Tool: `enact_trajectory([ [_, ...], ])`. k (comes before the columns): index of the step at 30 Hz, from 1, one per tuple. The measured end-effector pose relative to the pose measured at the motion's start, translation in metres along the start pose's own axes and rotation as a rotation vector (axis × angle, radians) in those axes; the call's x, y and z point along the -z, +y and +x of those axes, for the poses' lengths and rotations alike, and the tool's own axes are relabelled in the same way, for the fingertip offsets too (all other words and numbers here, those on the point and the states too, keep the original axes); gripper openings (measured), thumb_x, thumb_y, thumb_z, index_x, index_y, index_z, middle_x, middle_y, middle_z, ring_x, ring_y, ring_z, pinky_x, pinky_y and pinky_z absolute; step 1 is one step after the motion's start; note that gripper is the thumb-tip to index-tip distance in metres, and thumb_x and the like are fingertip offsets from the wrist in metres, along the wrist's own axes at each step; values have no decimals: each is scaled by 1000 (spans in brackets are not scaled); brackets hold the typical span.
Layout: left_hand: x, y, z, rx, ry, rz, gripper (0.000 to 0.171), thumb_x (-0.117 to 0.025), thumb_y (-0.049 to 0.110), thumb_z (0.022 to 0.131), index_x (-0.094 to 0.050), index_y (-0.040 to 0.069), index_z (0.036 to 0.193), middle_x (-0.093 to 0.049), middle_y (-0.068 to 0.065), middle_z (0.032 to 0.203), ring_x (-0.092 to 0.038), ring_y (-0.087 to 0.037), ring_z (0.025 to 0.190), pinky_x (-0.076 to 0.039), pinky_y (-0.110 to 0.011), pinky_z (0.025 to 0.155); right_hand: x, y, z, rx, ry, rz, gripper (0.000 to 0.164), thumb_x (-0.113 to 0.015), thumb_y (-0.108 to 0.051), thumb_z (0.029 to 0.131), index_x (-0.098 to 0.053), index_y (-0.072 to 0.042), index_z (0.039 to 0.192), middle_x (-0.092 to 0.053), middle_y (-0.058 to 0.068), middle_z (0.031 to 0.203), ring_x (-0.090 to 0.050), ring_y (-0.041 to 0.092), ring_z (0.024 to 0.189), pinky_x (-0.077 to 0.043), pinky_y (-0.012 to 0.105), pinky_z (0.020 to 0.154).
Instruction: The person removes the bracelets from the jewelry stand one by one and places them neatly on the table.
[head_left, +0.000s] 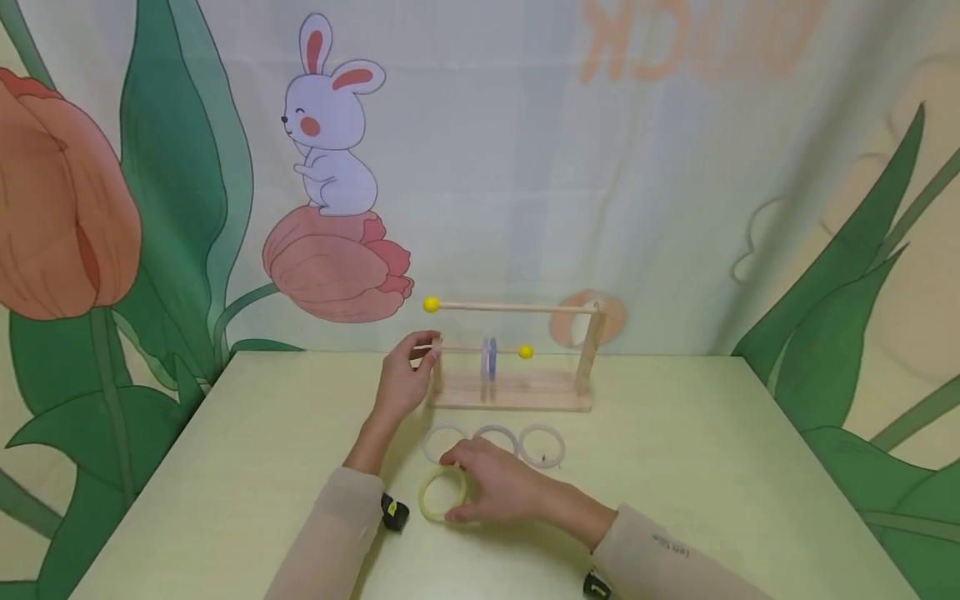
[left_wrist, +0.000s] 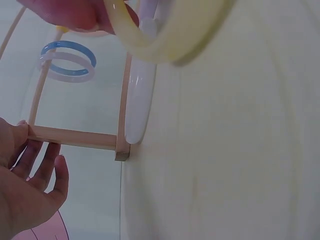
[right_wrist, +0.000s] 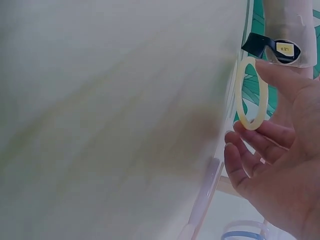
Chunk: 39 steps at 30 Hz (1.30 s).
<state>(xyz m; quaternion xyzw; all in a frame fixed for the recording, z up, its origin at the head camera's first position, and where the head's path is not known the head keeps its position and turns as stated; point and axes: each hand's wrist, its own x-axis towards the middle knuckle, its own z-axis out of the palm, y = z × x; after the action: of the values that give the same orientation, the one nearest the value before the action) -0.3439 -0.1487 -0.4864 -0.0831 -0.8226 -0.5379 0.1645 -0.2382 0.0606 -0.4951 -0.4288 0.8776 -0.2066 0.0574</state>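
At the top of the short left post (left_wrist: pixel 80 137) of a wooden ring stand (head_left: pixel 510 402), my left hand (head_left: pixel 405 379) pinches the wood between thumb and fingers. My right hand (head_left: pixel 502 483) grips a pale yellow ring (head_left: pixel 422 496) between thumb and fingertips, in front of the stand. The right wrist view shows that ring (right_wrist: pixel 263 100) held by opposite edges, its middle open. A blue ring (head_left: pixel 492 358) and a pale lilac ring (head_left: pixel 484 358) hang side by side on the lower rod, which ends in a yellow ball (head_left: pixel 527 352).
Three pale rings lie in a row before the stand: a left ring (head_left: pixel 426 443), a middle ring (head_left: pixel 497 428) partly behind my right hand, and a right ring (head_left: pixel 562 450). An upper rod (head_left: pixel 510 307) with a yellow end ball (head_left: pixel 431 305) runs left from the tall post (head_left: pixel 591 350).
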Motion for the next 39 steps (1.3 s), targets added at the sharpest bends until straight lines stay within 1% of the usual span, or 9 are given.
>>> enact_trajectory([
  [3, 0, 0, -1, 4, 0, 9, 30, -63, 22, 109, -67, 14, 137, -68, -9, 135, -67, -33, 124, -59, -51, 98, 1, 1, -1, 13, -27, -32, 67, -89, -41, 86, -63, -8, 139, -64, 1, 132, -57, 14, 124, -48, 29, 108],
  [6, 0, 0, -1, 6, 0, 13, 30, -63, 22, 109, -67, 15, 138, -68, -9, 135, -66, -33, 124, -59, -51, 98, 0, 2, -1, 21, -43, -48, 68, -89, -41, 86, -64, -8, 139, -62, 0, 132, -56, 13, 123, -48, 27, 107],
  [16, -1, 2, -3, 15, 5, 2, 30, -63, 19, 109, -67, 13, 138, -68, -9, 136, -67, -32, 123, -59, -51, 97, -3, 3, -3, 45, -52, -69, 68, -92, -42, 82, -68, -8, 135, -59, -3, 122, -55, 8, 112, -49, 22, 99],
  [22, 0, 4, -2, 13, 19, 4, 29, -63, 19, 109, -67, 14, 137, -69, -10, 134, -68, -32, 122, -60, -51, 97, -1, 3, -2, 50, -39, -84, 67, -94, -41, 80, -69, -7, 132, -58, -3, 117, -53, 6, 107, -48, 20, 97],
  [29, -1, 2, -1, 10, 5, 3, 30, -64, 19, 108, -67, 14, 137, -68, -8, 135, -67, -32, 123, -59, -50, 97, 0, 1, -2, 28, -51, -69, 67, -94, -40, 80, -69, -6, 132, -57, -3, 118, -52, 7, 108, -48, 20, 98],
  [34, 0, 4, 1, -1, -2, 2, 31, -64, 21, 109, -67, 14, 138, -68, -8, 135, -66, -32, 124, -59, -52, 98, 2, 1, -2, 28, -41, -50, 67, -94, -39, 80, -69, -5, 132, -58, 0, 118, -52, 7, 105, -49, 22, 94],
  [39, 0, 1, -1, 13, 7, 14, 30, -63, 21, 109, -67, 15, 138, -68, -8, 135, -66, -33, 125, -59, -51, 98, 2, 1, -2, 37, -46, -53, 70, -95, -42, 80, -69, -5, 133, -59, -1, 118, -52, 6, 104, -50, 21, 93],
])
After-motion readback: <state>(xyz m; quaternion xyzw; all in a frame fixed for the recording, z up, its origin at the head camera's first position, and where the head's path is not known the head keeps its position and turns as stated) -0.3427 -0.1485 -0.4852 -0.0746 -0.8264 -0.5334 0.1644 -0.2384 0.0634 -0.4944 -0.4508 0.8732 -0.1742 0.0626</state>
